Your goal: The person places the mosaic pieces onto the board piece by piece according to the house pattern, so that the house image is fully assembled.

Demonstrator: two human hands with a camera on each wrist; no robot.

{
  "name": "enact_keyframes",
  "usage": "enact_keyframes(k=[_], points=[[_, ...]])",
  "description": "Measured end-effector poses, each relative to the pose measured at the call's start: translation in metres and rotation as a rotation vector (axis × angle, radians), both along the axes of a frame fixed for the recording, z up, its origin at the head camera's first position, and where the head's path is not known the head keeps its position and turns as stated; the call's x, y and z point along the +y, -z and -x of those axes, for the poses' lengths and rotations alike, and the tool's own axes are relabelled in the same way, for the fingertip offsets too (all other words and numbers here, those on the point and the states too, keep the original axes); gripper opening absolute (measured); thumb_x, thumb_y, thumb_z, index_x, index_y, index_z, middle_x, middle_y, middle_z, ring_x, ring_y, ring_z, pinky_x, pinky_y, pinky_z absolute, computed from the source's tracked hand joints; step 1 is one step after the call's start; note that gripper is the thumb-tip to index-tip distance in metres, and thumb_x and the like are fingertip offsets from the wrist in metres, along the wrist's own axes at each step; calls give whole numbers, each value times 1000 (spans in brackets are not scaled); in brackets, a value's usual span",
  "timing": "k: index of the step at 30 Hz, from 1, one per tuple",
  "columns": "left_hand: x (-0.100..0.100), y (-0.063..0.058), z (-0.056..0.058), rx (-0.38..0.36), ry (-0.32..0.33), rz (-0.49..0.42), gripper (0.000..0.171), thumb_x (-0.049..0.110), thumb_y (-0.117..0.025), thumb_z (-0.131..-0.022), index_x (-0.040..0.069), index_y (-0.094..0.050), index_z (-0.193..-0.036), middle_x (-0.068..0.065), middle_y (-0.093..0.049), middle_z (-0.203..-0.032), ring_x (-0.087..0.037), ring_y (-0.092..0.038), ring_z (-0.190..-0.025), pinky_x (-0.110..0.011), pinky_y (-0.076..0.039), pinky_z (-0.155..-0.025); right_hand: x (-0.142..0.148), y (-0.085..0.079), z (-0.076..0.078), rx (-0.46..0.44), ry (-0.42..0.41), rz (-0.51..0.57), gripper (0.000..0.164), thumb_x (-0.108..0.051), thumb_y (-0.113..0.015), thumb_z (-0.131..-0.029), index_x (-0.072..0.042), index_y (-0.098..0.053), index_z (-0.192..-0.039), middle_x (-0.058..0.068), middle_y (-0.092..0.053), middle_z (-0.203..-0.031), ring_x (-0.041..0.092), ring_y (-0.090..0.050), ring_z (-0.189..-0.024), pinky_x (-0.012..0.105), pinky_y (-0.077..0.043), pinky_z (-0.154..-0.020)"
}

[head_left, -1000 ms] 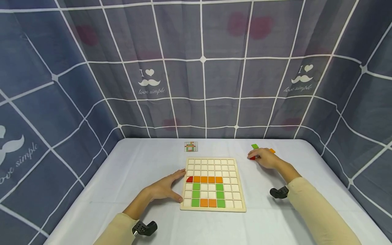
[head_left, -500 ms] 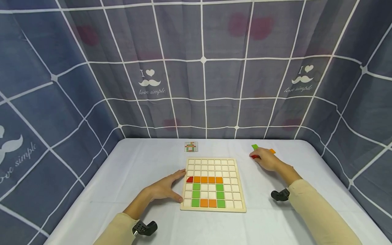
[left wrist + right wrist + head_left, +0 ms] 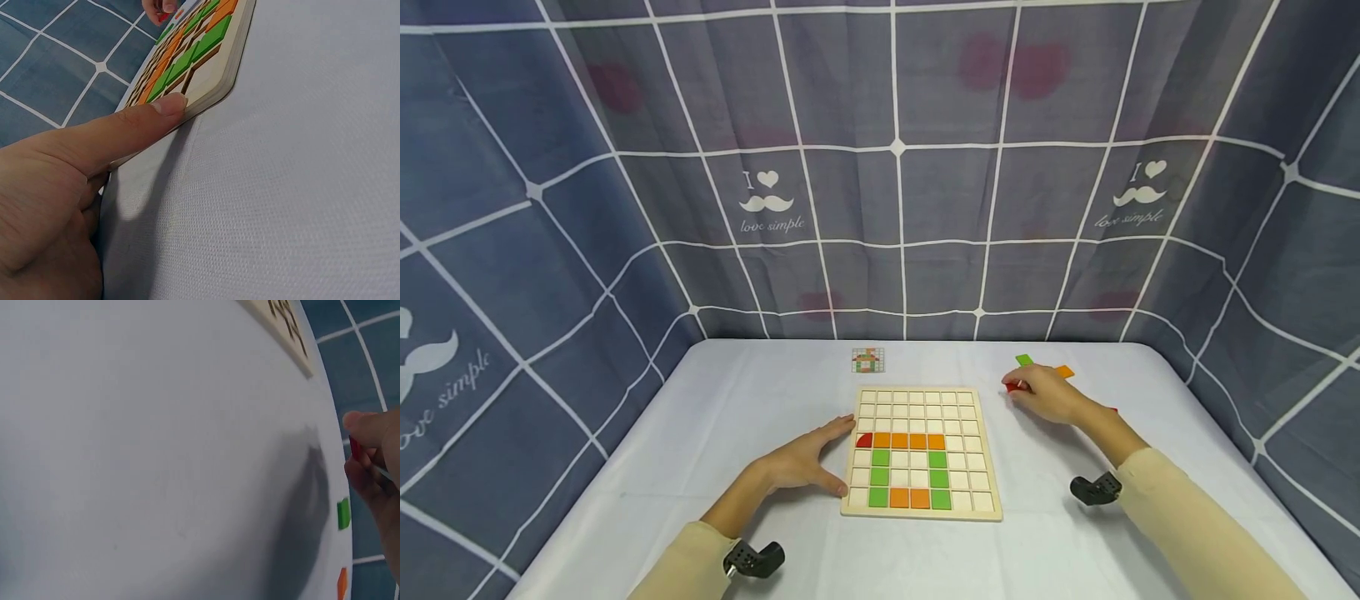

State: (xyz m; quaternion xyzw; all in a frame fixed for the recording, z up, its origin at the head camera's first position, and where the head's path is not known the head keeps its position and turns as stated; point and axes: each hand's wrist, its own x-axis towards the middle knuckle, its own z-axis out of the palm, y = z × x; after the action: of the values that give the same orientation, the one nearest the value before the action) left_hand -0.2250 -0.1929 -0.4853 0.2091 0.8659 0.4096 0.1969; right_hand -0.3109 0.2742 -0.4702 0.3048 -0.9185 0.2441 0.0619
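A square wooden grid board [image 3: 966, 411] lies on the white table, with green and orange square tiles [image 3: 919, 440] and one rounded red tile [image 3: 864, 440] in its cells. My left hand [image 3: 797, 462] spreads along the board's left side, thumb and fingertips at the rim. In the left wrist view the straight thumb [image 3: 134, 128] touches the board's corner. Right of the board, my right hand [image 3: 1048, 393] pinches a small red tile [image 3: 355, 449] between thumb and fingers. The fingers hide part of that tile.
A small pattern card [image 3: 868, 360] lies behind the board. Beyond my right hand are a green tile [image 3: 1024, 360] and an orange tile [image 3: 1064, 371]. A bit of red [image 3: 1113, 409] shows beside the right wrist. Checked curtains [image 3: 940, 275] surround the table's back and sides.
My right hand first shifted slightly right, then came back left and a little nearer with the red tile. More of the orange tile shows. The left hand and board stayed put.
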Motion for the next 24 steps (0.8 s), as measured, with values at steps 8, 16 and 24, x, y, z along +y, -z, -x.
enact_keyframes(k=[8, 16, 24], points=[[0, 2, 1, 4, 0, 3, 116, 24, -98, -66, 13, -35, -163, -3, -22, -170, -32, -12, -156, -60, -11, -122, -28, -17, -19, 30, -90, 12, 22, 0, -75, -91, 5, -74, -113, -3, -67, -95, 12, -58, -82, 31, -54, -72], [1, 0, 1, 2, -1, 6, 114, 24, -98, -67, 12, -36, -162, -2, -22, -170, -32, -12, -156, -60, -11, -122, -52, -17, -33, -44, -131, 31, 21, -2, -76, -91, 2, -74, -112, -9, -63, -91, 10, -57, -82, 29, -55, -73], [1, 1, 1, 6, 0, 9, 114, 24, -97, -67, 12, -36, -162, -2, -23, -170, -31, -13, -156, -60, -11, -122, -72, -8, -46, -98, -194, 28, 17, -9, -77, -93, -4, -75, -109, -12, -61, -90, 8, -57, -81, 28, -54, -74]])
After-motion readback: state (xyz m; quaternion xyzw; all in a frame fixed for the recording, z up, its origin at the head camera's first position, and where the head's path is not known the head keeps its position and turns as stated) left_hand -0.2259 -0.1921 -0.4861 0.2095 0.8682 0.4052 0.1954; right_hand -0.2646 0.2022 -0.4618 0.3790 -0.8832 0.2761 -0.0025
